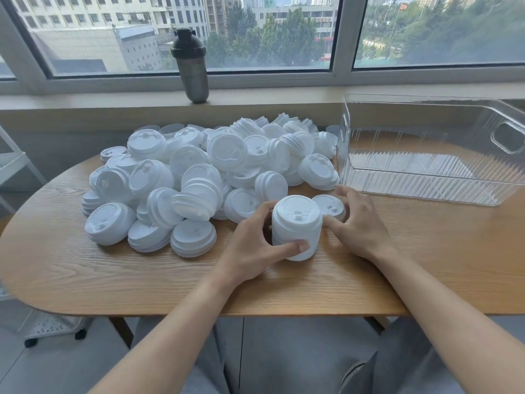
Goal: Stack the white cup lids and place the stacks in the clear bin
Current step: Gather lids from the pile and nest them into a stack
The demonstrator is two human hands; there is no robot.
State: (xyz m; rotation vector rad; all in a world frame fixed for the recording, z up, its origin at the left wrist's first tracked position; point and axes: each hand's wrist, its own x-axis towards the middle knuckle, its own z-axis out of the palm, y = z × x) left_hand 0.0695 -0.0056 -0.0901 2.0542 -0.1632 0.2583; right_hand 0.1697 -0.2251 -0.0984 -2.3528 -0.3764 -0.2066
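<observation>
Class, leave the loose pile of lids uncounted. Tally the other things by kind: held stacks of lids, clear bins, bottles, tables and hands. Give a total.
Held stack of lids: 1
Clear bin: 1
Dark bottle: 1
Wooden table: 1
Hands: 2, left hand and right hand
Total: 6

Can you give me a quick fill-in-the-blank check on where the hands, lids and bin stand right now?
1. The left hand grips the upright stack of white plastic cup lids standing on the ____ oval table.
2. The clear plastic bin holds ____ stacks.
3. The right hand touches a single white lid lying to the stack's ____.
4. The dark shaker bottle stands on the ____.

Missing words: wooden; no; right; windowsill
</observation>
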